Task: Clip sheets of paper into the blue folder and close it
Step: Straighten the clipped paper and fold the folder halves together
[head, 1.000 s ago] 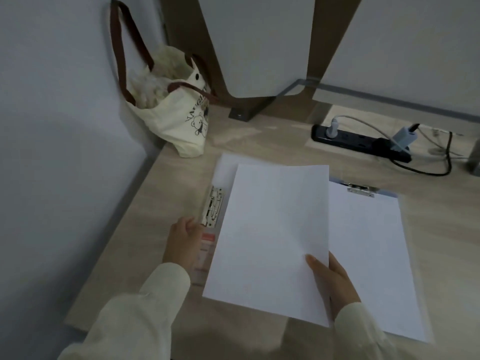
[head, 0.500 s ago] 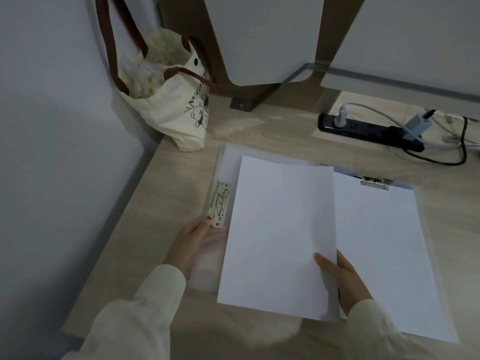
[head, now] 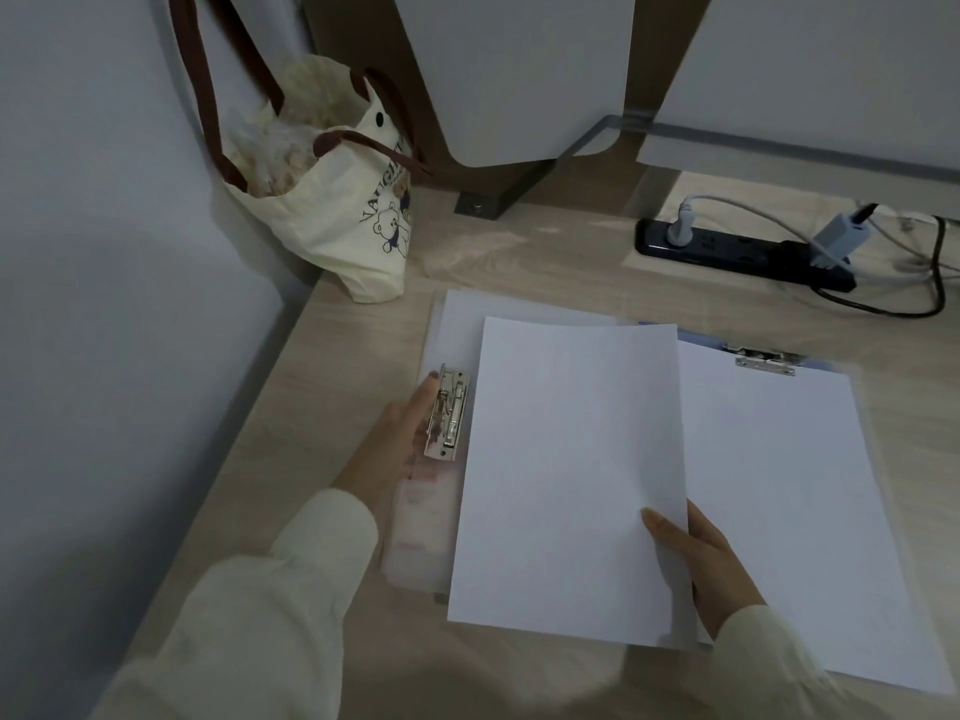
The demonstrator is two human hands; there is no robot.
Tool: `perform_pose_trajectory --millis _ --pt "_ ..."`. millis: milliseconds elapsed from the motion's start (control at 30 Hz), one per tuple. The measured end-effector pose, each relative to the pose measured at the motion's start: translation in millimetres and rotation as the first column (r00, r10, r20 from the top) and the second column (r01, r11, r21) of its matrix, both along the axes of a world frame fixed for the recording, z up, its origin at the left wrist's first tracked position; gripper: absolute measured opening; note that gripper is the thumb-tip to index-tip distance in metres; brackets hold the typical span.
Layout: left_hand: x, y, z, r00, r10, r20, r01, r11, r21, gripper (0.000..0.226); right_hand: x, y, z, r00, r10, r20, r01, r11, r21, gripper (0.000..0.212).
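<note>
The folder (head: 415, 532) lies open on the desk, its left flap pale and translucent, a thin blue edge showing at the top right. A metal lever clip (head: 447, 413) sits on the left flap. My left hand (head: 387, 454) rests on the flap with its fingertips at the clip's left side. My right hand (head: 701, 563) pinches the lower right edge of a white sheet of paper (head: 566, 475) that lies over the left flap, just right of the clip. More white paper (head: 795, 511) lies on the right half under a second metal clip (head: 763, 358).
A cream tote bag (head: 332, 200) with brown straps stands in the back left corner against the wall. A black power strip (head: 737, 252) with plugs and cables lies at the back right. The desk's left edge runs close beside my left arm.
My left hand slid up from the lower flap to the lever clip. The sheet in my right hand moved slightly right and settled lower over the flap.
</note>
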State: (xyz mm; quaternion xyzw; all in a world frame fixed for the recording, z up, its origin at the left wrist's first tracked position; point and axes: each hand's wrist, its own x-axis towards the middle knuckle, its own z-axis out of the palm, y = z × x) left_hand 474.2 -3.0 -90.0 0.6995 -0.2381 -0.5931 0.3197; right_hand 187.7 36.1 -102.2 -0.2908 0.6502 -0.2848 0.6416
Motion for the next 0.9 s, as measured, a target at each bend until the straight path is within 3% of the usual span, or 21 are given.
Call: perform_pose_trajectory --millis 167,267,333,433,633,900 --pt "-4 -40 19 0.979 -0.109 0.171 0.118 0.992 -0.045 0.043 2 2 0 0.999 -0.039 0.036 0.039 0.999 -0.007 0.018" --pt "-8 -53 19 0.947 -0.143 0.288 0.156 0.988 -0.020 0.054 8 2 1 0.997 -0.050 0.059 0.051 0.999 -0.018 0.018" --pt "-8 -55 14 0.932 -0.142 0.334 0.161 0.986 -0.031 0.045 12 2 2 0.996 -0.056 0.068 0.058 0.998 -0.027 0.018" --pt "-5 -50 7 0.957 -0.064 0.283 0.096 0.991 -0.098 0.019 11 3 2 0.995 -0.073 0.074 0.075 0.997 -0.025 0.018" --pt "1 -42 2 0.973 -0.074 0.218 0.110 0.982 -0.155 0.034 6 1 3 0.992 -0.086 0.089 0.091 0.994 -0.054 0.019" --pt "-1 -43 0 0.984 -0.048 0.169 0.072 0.988 -0.138 0.029 23 -5 2 0.992 -0.066 0.111 0.073 0.996 -0.056 0.020"
